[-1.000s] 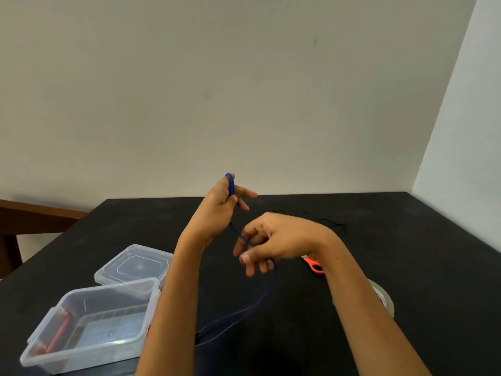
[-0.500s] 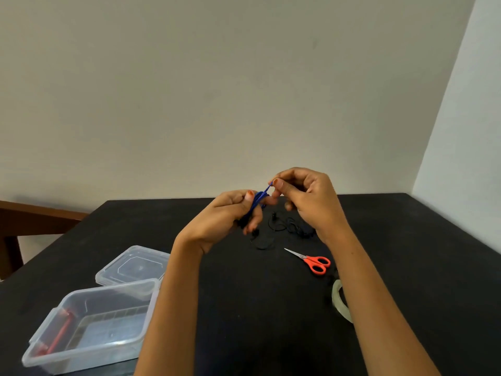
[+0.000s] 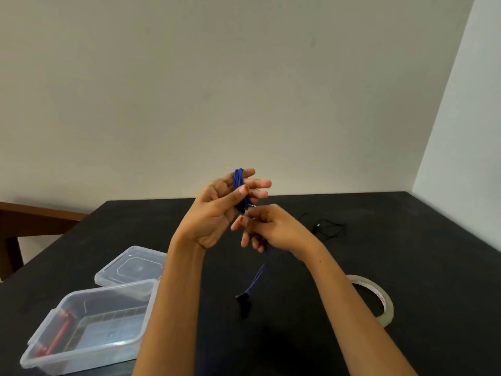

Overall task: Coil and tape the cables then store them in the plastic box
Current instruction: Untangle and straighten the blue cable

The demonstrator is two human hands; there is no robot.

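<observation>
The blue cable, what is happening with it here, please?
A person is coiling the blue cable. It is wound around the fingers of the left hand, and the thumb presses on the loops. The right hand holds the loose part, whose tail hangs down toward the table. A black cable lies loose farther back. The tape roll lies by the right arm. The plastic box stands open, its lid beside it.

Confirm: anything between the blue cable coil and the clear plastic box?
Nothing visible. The left hand holds the blue cable coil above the black table; the clear plastic box sits open, its clear lid lying behind it.
</observation>
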